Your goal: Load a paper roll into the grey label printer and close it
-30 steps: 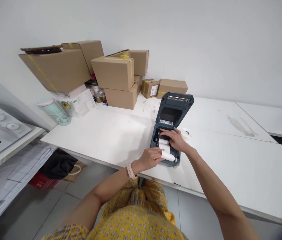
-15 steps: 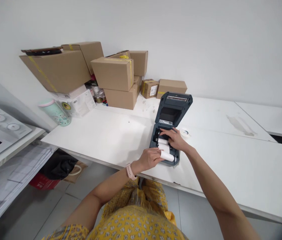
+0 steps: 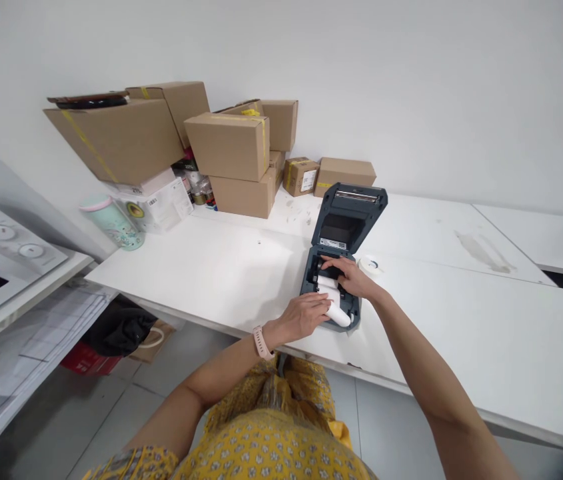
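A dark grey label printer (image 3: 306, 283) stands on the white table with its lid (image 3: 367, 223) raised. White label paper (image 3: 338, 315) lies across its inside and curves at the front edge. My left hand (image 3: 305, 315) has its fingers closed over the left end of that curved front part; the fingertips are partly hidden. My right hand (image 3: 350, 275) reaches in from the right, fingers stretched and apart, the index finger at the back of the inside. Its palm is over the paper's right side. A roll of white labels (image 3: 371, 265) lies on the table just right of the printer.
Cardboard boxes (image 3: 228, 145) are stacked against the wall at the back left. A mint tumbler (image 3: 114, 223) and a white box (image 3: 156, 205) stand below them. To the left is a white microwave (image 3: 11, 243) on a shelf. The table's front edge (image 3: 196, 325) runs close to my body.
My left hand has gone from a tight pinch to flatter fingers over the paper, and the paper's front part has tilted. My right hand stays inside the printer. The view has shifted slightly.
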Available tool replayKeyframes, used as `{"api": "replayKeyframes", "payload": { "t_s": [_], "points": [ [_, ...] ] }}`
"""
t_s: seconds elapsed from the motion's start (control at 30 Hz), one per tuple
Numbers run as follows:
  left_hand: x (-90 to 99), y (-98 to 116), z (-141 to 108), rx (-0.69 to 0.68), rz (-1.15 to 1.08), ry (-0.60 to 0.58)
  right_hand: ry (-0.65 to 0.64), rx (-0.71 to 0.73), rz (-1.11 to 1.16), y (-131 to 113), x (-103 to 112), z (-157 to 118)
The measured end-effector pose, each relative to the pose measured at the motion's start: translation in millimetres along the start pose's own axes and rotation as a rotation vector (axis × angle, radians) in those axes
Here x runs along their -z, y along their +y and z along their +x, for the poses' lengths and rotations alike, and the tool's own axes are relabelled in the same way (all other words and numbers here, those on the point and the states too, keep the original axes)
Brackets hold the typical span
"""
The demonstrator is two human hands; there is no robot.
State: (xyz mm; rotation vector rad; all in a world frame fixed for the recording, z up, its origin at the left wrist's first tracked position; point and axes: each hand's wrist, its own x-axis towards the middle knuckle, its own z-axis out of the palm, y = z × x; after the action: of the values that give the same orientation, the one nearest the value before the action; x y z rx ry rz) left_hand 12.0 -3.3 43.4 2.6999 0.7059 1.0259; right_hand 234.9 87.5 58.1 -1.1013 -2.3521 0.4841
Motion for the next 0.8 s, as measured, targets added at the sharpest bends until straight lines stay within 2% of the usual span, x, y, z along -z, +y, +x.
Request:
{"api": "replayKeyframes", "payload": {
  "t_s": [0.23, 0.47, 0.63, 0.8],
  "points": [
    [-3.2, -2, -1, -0.008, 0.089, -0.038, -0.031, -0.027, 0.013, 0, 2, 1],
    [-2.1, 6, 1, 0.041, 0.087, -0.050, -0.034, -0.053, 0.018, 2, 0, 1],
    [7.2, 8, 4, 0.096, 0.062, -0.141, -0.033, -0.037, 0.013, 3, 0, 0],
    [13.4, 3, 9, 0.056, 0.064, -0.198, -0.019, -0.034, -0.006, 2, -1, 0]
  ]
}}
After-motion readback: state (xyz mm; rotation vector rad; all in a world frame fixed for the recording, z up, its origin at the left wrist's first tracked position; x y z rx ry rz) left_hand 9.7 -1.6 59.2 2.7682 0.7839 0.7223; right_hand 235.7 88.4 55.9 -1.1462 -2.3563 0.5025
